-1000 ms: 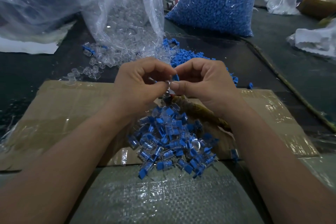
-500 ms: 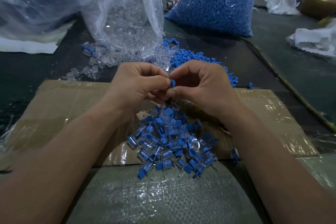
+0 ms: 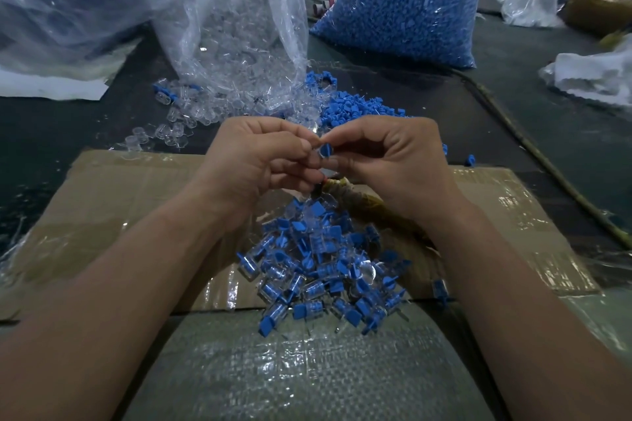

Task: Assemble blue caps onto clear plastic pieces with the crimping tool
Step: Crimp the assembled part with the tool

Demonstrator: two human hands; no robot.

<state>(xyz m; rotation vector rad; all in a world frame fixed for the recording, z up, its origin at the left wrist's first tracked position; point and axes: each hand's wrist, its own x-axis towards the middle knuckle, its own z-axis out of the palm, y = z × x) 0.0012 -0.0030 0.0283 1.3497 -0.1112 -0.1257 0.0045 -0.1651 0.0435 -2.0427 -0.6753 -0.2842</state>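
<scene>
Pinching a blue cap (image 3: 327,149) between thumb and forefinger, the right hand (image 3: 393,161) holds it above the middle of the cardboard (image 3: 119,202). The cap meets a clear piece (image 3: 317,154) on its left, which the left hand (image 3: 260,161) grips with curled fingers; how far the two are joined is too small to tell. Both hands touch at the fingertips.

Just below them lies a tool (image 3: 359,202) with a brownish wrapped handle, mostly hidden under the right wrist. Nearer, a pile of capped pieces (image 3: 318,267) spreads over the cardboard's near edge onto a woven sack (image 3: 307,369).

Beyond the hands, loose caps (image 3: 355,106) lie on the dark worktop (image 3: 51,133), with loose clear pieces (image 3: 178,123) to their left. Behind these stand a clear bag (image 3: 239,37) of clear pieces and, to the right, a bag of caps (image 3: 403,3). More plastic bags sit at the far left and far right.
</scene>
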